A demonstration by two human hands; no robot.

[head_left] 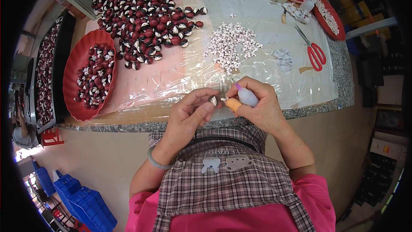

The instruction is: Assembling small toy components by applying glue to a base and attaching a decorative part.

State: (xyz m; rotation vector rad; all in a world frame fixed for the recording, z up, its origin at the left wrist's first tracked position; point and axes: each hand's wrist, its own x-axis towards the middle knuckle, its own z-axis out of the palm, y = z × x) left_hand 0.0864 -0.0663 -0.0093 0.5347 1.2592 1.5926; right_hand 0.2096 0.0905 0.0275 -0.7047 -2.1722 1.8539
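Note:
My left hand (192, 111) pinches a small rounded black-and-white figurine (213, 100) between thumb and fingers. Close beside it, my right hand (260, 105) grips a translucent squeeze bottle (248, 97) with a purple nozzle. An orange finger cover (233, 104) is on one of its digits. Those fingertips also pinch a tiny white piece (223, 99), right by the figurine. Just beyond my hands lies a pile of small white pieces (229, 43) with dark specks. Farther left spreads a large heap of dark red, black and white figurines (148, 30).
A red scalloped tray (71, 99) with similar red-and-white figurines stands at left, beside a black tray (58, 60). Red-handled scissors (316, 57), a crumpled tissue (283, 59) and a red dish (339, 34) of white pieces lie at right. Blue crates (88, 204) stand on the floor.

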